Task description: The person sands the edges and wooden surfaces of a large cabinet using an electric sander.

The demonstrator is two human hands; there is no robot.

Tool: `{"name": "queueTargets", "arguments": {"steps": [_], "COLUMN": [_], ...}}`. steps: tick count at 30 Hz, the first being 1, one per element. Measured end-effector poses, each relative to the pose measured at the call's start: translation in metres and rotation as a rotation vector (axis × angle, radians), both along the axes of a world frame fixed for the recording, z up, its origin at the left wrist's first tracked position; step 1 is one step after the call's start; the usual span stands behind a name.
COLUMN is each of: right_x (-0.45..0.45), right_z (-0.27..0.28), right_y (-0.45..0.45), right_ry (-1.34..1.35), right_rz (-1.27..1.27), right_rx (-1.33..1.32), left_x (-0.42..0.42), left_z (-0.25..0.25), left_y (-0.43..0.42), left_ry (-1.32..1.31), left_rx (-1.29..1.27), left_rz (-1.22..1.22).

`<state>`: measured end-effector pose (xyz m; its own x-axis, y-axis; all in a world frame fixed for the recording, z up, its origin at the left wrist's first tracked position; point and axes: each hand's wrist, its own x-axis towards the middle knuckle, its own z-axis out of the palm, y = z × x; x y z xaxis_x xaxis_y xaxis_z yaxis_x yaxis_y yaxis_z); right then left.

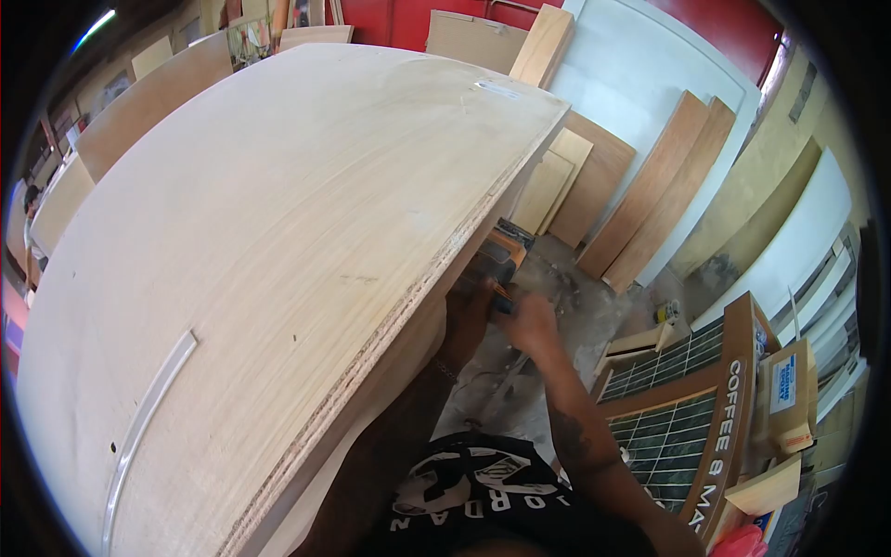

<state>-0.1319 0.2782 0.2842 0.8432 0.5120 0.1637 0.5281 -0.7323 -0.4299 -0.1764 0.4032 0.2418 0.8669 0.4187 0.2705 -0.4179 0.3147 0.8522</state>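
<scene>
A large pale plywood panel (pixel 278 204) fills the left and middle of the view, its rough edge running diagonally down to the lower left. Beside that edge, partly under it, is a tool (pixel 506 251) with orange and black parts. My left hand (pixel 471 302) is closed around the tool's dark lower part, partly in shadow. Close against it, my right hand (pixel 529 325) has its fingers curled at the same dark part; what exactly they hold is too small to make out. A thin white strip (pixel 153 408) lies on the panel.
Boards (pixel 664 190) lean on a white panel (pixel 622 56) at the back right. A brown frame with a wire grid (pixel 724 399) and lettering stands at the right, near a cardboard box (pixel 789 399). Another person (pixel 34 227) is at the far left.
</scene>
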Motion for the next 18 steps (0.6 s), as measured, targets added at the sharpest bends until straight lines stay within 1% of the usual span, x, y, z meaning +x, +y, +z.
{"name": "queueTargets", "arguments": {"steps": [2, 3, 5, 6, 7, 8, 9, 11, 12, 14, 15, 16, 17, 18], "right_x": [0.003, 0.003, -0.002, -0.005, -0.007, -0.008, -0.008, -0.002, -0.001, -0.003, -0.003, -0.003, -0.004, -0.005], "right_z": [-0.02, -0.028, -0.038, -0.043, -0.049, -0.056, -0.065, -0.096, -0.105, -0.108, -0.111, -0.111, -0.111, -0.109], "right_y": [-0.001, -0.002, -0.001, 0.0, 0.001, 0.002, 0.002, 0.004, 0.003, 0.005, 0.002, 0.003, 0.002, 0.003], "right_ry": [0.011, 0.021, 0.032, 0.043, 0.044, 0.079, 0.112, 0.114, 0.114, 0.069, 0.026, 0.03, 0.016, 0.002], "right_rz": [0.001, 0.006, -0.008, -0.019, -0.021, -0.036, -0.051, -0.039, -0.022, -0.024, -0.018, -0.021, -0.013, -0.005], "right_rx": [0.033, 0.061, 0.059, 0.053, 0.059, 0.029, -0.002, 0.026, 0.046, 0.016, -0.021, -0.018, 0.017, 0.053], "left_x": [0.004, 0.005, 0.006, 0.004, 0.0, -0.002, -0.002, 0.0, 0.004, 0.013, 0.013, 0.011, 0.008, 0.008], "left_z": [-0.014, -0.024, -0.045, -0.051, -0.057, -0.062, -0.07, -0.091, -0.106, -0.131, -0.131, -0.13, -0.129, -0.126], "left_y": [-0.005, -0.007, -0.009, -0.008, -0.005, -0.002, -0.003, -0.001, 0.001, 0.005, 0.005, 0.008, 0.009, 0.009], "left_ry": [-0.046, -0.044, 0.019, 0.021, 0.072, 0.122, 0.123, 0.047, 0.047, 0.049, 0.049, 0.062, 0.077, 0.083], "left_rx": [-0.101, -0.096, -0.278, -0.272, -0.283, -0.292, -0.284, -0.218, -0.213, -0.16, -0.158, -0.163, -0.17, -0.17], "left_rz": [0.086, 0.083, 0.024, 0.022, -0.034, -0.092, -0.096, -0.003, -0.009, -0.002, -0.005, -0.076, -0.146, -0.146]}}
